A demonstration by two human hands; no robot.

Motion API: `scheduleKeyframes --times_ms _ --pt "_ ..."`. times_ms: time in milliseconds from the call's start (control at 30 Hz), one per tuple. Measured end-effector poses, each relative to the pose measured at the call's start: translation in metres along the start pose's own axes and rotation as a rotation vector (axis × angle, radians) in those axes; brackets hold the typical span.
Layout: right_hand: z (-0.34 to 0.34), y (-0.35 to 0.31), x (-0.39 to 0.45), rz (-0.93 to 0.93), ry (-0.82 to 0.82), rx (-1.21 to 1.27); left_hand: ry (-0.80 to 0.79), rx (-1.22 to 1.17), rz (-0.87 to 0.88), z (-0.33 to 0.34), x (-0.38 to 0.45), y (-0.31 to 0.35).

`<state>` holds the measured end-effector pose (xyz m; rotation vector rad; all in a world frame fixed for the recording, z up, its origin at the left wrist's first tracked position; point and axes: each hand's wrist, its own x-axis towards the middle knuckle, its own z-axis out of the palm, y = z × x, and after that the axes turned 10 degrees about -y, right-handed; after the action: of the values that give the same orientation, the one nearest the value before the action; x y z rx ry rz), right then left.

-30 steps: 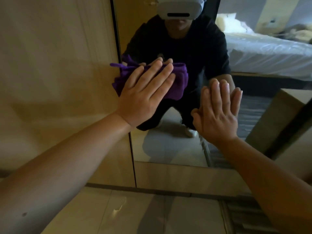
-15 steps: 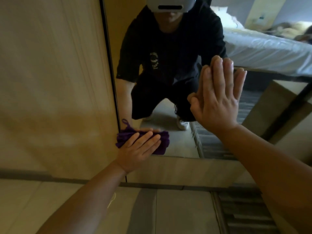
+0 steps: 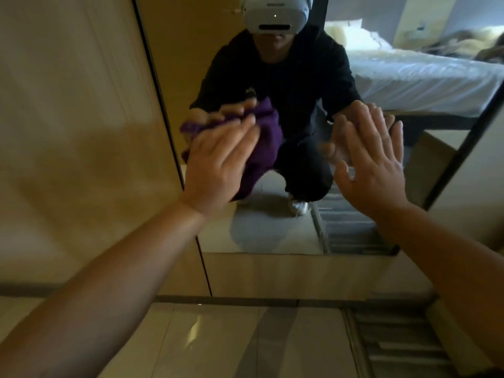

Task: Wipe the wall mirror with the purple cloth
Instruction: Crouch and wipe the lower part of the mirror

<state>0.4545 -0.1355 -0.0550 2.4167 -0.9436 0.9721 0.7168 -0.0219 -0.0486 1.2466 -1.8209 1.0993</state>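
Observation:
The wall mirror (image 3: 261, 230) fills the middle of the head view, set in a wood-panelled wall. My left hand (image 3: 218, 165) presses the purple cloth (image 3: 266, 143) flat against the glass near the mirror's left edge, fingers straight. The cloth bunches out above and to the right of the hand, which hides part of it. My right hand (image 3: 371, 165) lies flat on the glass further right, fingers straight, holding nothing. The mirror reflects a crouching person in dark clothes with a white headset.
Wood panelling (image 3: 76, 132) runs left of the mirror, and a wood strip (image 3: 294, 276) sits below it. The tiled floor (image 3: 218, 342) lies underneath, with a striped rug (image 3: 403, 345) at the right. A white bed shows in the reflection (image 3: 422, 77).
My left hand has swept the cloth up from the mirror's bottom left corner to mid-height. My right hand sits lower in view than half a second ago, still flat on the glass.

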Motion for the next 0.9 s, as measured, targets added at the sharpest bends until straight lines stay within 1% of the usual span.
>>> scheduleKeyframes --times_ms 67,100,167,233,300,400,533,600,667,767,833,900 --pt "0.001 0.01 0.0 0.007 0.001 -0.027 0.111 0.096 0.034 0.001 0.044 -0.004" --pt "0.003 0.013 0.0 -0.001 0.005 -0.032 0.142 0.134 0.05 0.005 0.06 -0.004" --pt "0.011 0.018 0.001 -0.022 0.048 -0.046 0.127 0.183 0.09 0.022 0.073 0.001" --pt "0.021 0.021 0.002 -0.039 0.117 -0.068 0.051 0.24 0.153 0.043 0.058 0.011" --pt "0.031 0.025 0.005 -0.064 0.192 -0.091 -0.022 0.272 0.21 0.062 0.026 0.02" --pt "0.04 0.029 0.007 -0.096 0.263 -0.089 -0.162 0.296 0.269 0.085 -0.036 0.034" --pt "0.049 0.03 0.01 -0.103 0.359 -0.101 -0.412 0.367 0.362 0.108 -0.135 0.046" --pt "0.053 0.03 0.011 -0.104 0.404 -0.13 -0.493 0.384 0.383 0.112 -0.171 0.05" --pt "0.054 0.029 0.013 -0.098 0.416 -0.134 -0.528 0.385 0.367 0.112 -0.184 0.054" --pt "0.05 0.03 0.013 -0.09 0.402 -0.128 -0.59 0.313 0.326 0.105 -0.178 0.057" --pt "0.045 0.029 0.011 -0.086 0.356 -0.126 -0.633 0.26 0.31 0.096 -0.171 0.059" --pt "0.036 0.029 0.008 -0.087 0.283 -0.107 -0.636 0.208 0.283 0.087 -0.162 0.063"
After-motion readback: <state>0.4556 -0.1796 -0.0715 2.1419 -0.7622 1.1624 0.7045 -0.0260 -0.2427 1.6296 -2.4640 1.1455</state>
